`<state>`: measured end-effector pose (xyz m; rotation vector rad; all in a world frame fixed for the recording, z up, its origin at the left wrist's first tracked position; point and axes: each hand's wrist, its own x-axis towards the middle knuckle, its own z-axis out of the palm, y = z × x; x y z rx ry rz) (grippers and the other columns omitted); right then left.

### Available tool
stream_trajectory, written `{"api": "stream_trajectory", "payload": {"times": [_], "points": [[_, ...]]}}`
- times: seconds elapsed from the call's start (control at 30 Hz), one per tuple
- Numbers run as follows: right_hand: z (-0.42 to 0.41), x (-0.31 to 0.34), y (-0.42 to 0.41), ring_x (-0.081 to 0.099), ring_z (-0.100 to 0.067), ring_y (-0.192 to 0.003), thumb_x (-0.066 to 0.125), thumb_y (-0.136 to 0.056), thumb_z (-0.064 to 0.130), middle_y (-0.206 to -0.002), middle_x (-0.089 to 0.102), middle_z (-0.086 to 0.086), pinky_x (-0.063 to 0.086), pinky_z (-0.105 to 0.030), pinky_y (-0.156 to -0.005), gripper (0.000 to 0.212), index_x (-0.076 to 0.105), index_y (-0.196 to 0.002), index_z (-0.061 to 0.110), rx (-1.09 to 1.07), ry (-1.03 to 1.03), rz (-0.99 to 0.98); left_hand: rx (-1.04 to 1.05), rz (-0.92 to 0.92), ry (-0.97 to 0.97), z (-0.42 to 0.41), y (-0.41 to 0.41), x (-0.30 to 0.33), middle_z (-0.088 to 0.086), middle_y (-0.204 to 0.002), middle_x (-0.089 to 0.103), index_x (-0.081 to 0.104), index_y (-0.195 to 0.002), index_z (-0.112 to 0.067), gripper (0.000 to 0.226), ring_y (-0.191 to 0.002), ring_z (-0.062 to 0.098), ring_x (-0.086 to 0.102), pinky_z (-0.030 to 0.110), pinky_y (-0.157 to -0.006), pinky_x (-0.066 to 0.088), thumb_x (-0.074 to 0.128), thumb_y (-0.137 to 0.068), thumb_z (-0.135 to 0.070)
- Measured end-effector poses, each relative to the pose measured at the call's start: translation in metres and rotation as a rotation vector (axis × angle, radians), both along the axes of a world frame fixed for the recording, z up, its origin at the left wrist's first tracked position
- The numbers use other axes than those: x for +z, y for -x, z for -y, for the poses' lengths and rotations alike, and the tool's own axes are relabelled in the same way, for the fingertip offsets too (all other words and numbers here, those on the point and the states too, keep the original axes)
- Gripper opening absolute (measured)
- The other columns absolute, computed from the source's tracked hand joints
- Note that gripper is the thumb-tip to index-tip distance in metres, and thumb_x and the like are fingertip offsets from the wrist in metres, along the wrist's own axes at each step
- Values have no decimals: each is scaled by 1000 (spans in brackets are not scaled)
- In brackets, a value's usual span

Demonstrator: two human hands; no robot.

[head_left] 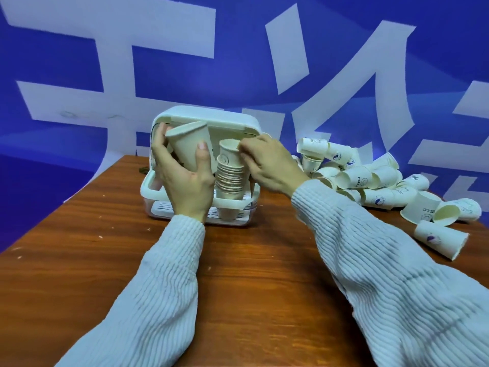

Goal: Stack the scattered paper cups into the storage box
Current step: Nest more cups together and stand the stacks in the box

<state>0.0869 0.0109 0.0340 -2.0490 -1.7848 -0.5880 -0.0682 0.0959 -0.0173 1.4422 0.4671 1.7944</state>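
L hand [182, 178] grips single paper cup [189, 147] over storage box [150, 193]; R hand [267, 165] pinches top of nested cup stack [231, 176] standing in box. Loose cups [370, 178] heaped at right on wooden table [105, 260].

One cream paper cup lying on its side in the pile [358, 179] bears the dark printed word "HELL", the rest of it curving out of sight, above a small round face mark. Another cream paper cup standing mouth-down near the table edge [420, 207] shows "HELLO" printed upside down. The blue backdrop wall [238, 35] carries huge white character strokes, too cropped to read.
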Motion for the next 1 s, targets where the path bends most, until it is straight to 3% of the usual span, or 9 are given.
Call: {"api": "stream_trajectory", "payload": {"times": [0.1,0.17,0.23,0.3,0.37,0.47,0.6,0.9,1.0], "points": [[-4,-22,2,50,-35,-124,44,-102,47,-119,63,-9,38,-48,-105,33,59,-108,18,-44,132,94,-16,-35,-17,5,-1,1,1,-145,50,34,-152,-15,66,-129,11,53,33,-104,50,67,-97,-29],[-4,-35,3,29,-36,-146,45,-94,66,-144,45,-12,25,-52,-119,49,56,-114,23,-90,138,15,-56,-46,-27,9,-1,3,-11,-138,50,34,-152,-14,65,-126,3,52,19,-100,48,68,-97,-26],[-3,-38,7,19,-38,-154,52,-94,61,-163,22,-14,23,-55,-123,40,54,-110,24,-83,116,-125,-95,-57,-33,13,-4,6,-21,-133,48,36,-150,-12,63,-121,-8,52,9,-93,44,69,-97,-23],[-3,-40,13,34,-38,-149,58,-99,42,-170,10,-12,38,-52,-115,22,55,-108,23,-34,74,-281,-135,-75,-33,15,-8,11,-15,-133,52,37,-148,-14,64,-119,-8,54,10,-90,46,72,-95,-25],[-4,-46,16,40,-32,-147,63,-98,31,-170,22,-10,41,-50,-114,28,60,-123,18,-7,-15,-388,-165,-72,-41,11,-13,18,-3,-134,56,39,-145,-17,64,-118,5,60,20,-90,53,75,-93,-29],[-6,-51,20,54,-19,-134,78,-88,31,-152,52,-5,45,-43,-112,66,44,-144,23,-8,-207,-599,-160,-147,-82,-2,-23,29,1,-129,60,43,-137,-19,60,-115,13,63,35,-91,58,78,-89,-29],[-11,-49,18,50,-1,-121,89,-80,29,-157,46,-4,44,-31,-109,111,12,-161,30,8,-238,-759,-164,-368,-151,-15,-33,31,-1,-125,62,45,-134,-19,60,-113,15,63,39,-97,54,80,-86,-30],[-14,-56,14,36,-1,-139,88,-80,36,-166,34,1,34,-39,-123,119,7,-166,29,62,-236,-987,-158,-465,-183,-22,-36,35,-5,-121,61,46,-129,-24,60,-110,16,63,39,-94,55,83,-83,-36],[-17,-60,13,37,-9,-148,89,-65,62,-166,34,5,36,-47,-122,128,10,-163,37,67,-262,-1001,-163,-482,-191,-22,-36,36,-6,-121,60,46,-129,-23,60,-109,15,63,29,-92,54,83,-84,-36]]}}
